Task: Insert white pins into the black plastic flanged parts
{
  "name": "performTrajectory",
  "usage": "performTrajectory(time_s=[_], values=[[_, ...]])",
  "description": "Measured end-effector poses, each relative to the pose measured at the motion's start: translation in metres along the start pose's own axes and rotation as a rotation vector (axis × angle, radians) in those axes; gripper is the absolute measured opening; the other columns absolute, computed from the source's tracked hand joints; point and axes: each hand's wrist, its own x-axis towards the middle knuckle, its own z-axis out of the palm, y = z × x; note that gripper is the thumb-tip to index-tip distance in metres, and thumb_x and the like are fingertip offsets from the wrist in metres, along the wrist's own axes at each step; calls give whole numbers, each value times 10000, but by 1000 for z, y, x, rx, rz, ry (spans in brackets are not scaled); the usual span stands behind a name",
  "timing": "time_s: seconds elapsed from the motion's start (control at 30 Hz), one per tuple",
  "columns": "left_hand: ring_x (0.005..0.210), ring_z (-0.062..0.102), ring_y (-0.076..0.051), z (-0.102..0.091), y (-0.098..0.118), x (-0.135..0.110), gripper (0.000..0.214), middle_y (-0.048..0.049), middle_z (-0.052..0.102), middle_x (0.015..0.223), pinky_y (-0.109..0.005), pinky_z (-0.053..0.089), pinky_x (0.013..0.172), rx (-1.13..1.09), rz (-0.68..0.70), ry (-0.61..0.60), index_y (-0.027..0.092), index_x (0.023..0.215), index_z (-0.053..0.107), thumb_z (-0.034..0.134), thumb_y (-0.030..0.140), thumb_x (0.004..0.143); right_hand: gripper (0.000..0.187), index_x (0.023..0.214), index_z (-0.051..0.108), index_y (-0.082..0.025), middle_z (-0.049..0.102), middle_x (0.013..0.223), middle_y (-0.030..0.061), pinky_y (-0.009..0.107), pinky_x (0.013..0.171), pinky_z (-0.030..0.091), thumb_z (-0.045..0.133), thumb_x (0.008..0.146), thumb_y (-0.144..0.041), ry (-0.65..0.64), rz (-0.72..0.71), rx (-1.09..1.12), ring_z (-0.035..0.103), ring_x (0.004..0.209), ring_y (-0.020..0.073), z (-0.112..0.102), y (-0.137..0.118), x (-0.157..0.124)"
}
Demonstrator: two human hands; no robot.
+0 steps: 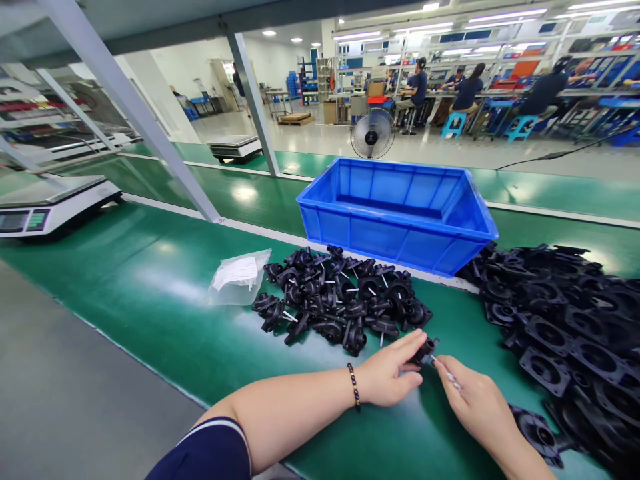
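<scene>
On the green bench, my left hand [393, 375] grips a small black plastic housing [428, 348], its fingers partly covering the part. My right hand [470, 393] is closed around thin white pins [453, 381]; how many cannot be made out. One pin end reaches from the fingertips to the near side of the housing. Beyond my left hand lies a heap of similar black housings [355, 307], several with white pins sticking out. Loose black flanged parts [545, 373] without visible pins are piled on the right, one of them close to my right wrist.
Behind the heap stands a blue plastic bin [380, 230]. A clear plastic bag [240, 277] with a paper slip lies left of the heap. Weighing scales [55, 200] stand farther left, near a slanted metal post [135, 113]. A fan [373, 133] and seated people are beyond.
</scene>
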Motion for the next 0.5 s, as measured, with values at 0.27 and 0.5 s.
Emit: performTrajectory(time_s=[0.27,0.5], values=[[1138,464,-194,0,9,0,647,-128,385,1320,-328,407,945,-69,49,92,164,1351,296,565,310,781,425,642,496,-139,499,559,7,137,505,354,311,881,-438,-219,91,356,438,509,57,-14,0,4],[987,516,-183,0,10,2,618,-119,542,1086,-292,423,883,278,230,221,86,1178,486,656,354,648,402,861,565,-134,588,749,29,139,625,422,328,864,-459,-285,138,421,534,660,84,-14,10,4]])
